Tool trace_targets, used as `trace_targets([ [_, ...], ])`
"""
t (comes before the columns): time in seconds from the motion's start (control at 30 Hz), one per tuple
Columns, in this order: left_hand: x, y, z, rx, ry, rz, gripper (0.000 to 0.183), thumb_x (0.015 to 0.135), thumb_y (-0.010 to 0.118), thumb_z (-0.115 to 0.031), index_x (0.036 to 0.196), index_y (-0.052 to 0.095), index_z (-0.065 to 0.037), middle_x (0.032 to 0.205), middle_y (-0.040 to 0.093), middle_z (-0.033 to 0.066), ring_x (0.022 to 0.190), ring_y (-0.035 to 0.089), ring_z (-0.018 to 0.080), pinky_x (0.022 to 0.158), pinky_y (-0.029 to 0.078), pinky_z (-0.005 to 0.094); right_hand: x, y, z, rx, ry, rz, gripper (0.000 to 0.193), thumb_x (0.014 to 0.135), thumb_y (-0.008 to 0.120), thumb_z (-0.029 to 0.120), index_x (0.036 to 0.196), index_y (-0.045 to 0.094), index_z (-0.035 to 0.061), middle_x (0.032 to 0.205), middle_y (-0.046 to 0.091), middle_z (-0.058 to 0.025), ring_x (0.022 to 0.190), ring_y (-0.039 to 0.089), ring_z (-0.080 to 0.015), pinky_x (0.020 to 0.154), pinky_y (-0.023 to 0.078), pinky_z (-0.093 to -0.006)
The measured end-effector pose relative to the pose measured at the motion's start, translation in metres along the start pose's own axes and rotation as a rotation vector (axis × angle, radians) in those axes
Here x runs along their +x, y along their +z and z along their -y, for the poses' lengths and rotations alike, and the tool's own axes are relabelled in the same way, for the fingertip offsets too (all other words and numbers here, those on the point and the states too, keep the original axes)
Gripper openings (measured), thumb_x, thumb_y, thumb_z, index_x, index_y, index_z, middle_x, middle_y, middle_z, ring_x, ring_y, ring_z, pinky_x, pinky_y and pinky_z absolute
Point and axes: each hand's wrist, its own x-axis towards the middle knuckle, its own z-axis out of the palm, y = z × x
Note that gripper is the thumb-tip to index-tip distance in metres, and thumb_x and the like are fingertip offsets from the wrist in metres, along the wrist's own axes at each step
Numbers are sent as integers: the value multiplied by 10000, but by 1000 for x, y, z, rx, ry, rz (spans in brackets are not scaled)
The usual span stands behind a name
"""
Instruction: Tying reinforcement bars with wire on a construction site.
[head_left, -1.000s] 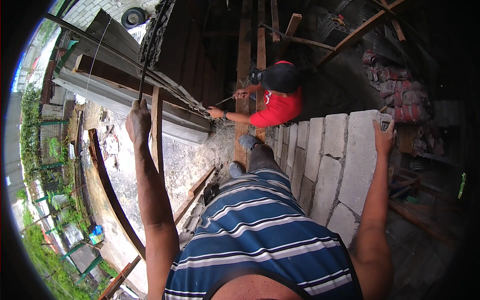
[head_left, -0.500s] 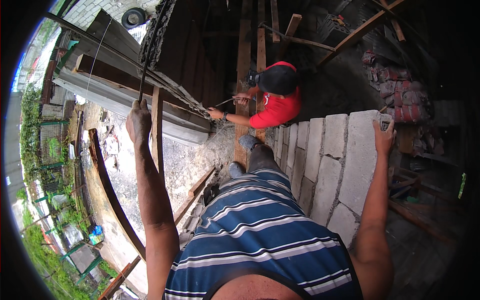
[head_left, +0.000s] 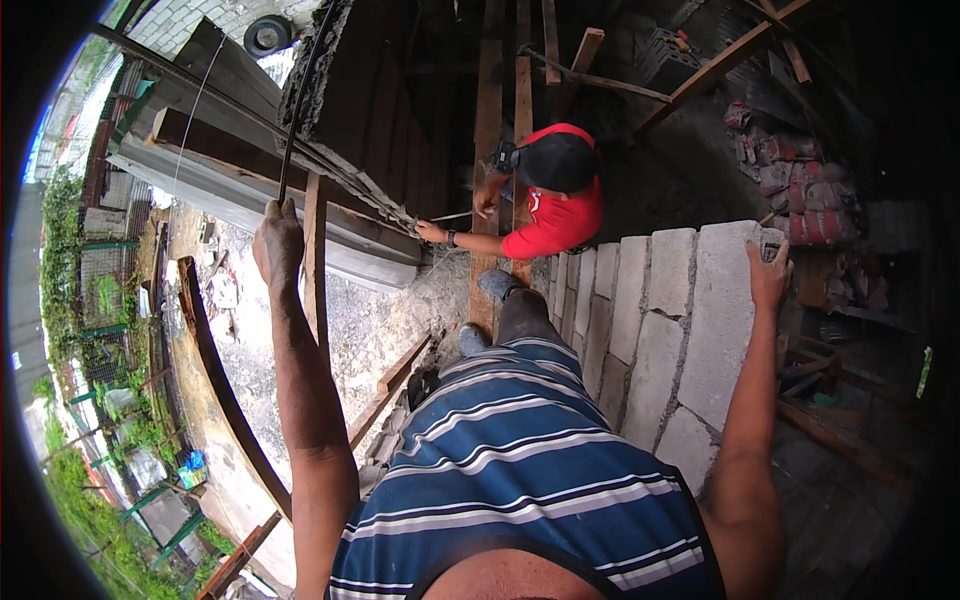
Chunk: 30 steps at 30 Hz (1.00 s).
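Left hand [head_left: 278, 243] reaches out, its fingers wrapped round a thin dark rod [head_left: 300, 110] beside an upright wooden post [head_left: 315, 260]. A co-worker in a red shirt [head_left: 558, 215] works below. Right hand [head_left: 768, 268] grips a small grey tool [head_left: 768, 243] atop the block wall [head_left: 650, 330], several courses laid, top unfinished.

Tight up here: block wall [head_left: 660, 330] hard on the right, post [head_left: 315, 260] and beam [head_left: 330, 180] left, co-worker [head_left: 555, 200] blocking the plank [head_left: 487, 180] ahead.

Building site; half-laid block wall [head_left: 660, 320]; timber props [head_left: 700, 75]; rubble below.
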Motion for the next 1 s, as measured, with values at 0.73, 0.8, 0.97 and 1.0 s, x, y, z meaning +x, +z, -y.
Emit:
trace_targets([
  [0.73,2,2,3,-28,3,6,396,1030,446,-398,1034,635,-50,946,686,285,942,643,488,791,479,554,2,2,-2,-37,-9,-5,992,782,682,642,1534,355,84,1427,442,-317,1312,457,-449,1081,375,-491],
  [0.8,2,3,4,-28,14,-5,395,1030,447,-396,1026,635,-49,946,685,287,938,644,488,790,481,553,2,2,-3,-37,-15,-9,990,782,679,643,1535,355,88,1428,442,-316,1312,457,-449,1080,375,-492],
  [0.97,2,3,4,-22,10,-5,398,1031,445,-397,1023,635,-46,946,686,286,937,646,488,791,484,554,2,3,-5,-31,-12,-3,991,779,682,642,1532,358,86,1420,445,-320,1308,457,-456,1079,377,-495],
  [1.0,2,3,3,-20,9,-4,400,1032,444,-397,1022,635,-46,945,687,286,937,647,487,791,485,554,3,3,-5,-31,-11,-3,991,779,682,642,1532,358,86,1420,445,-320,1308,457,-456,1079,377,-495],
])
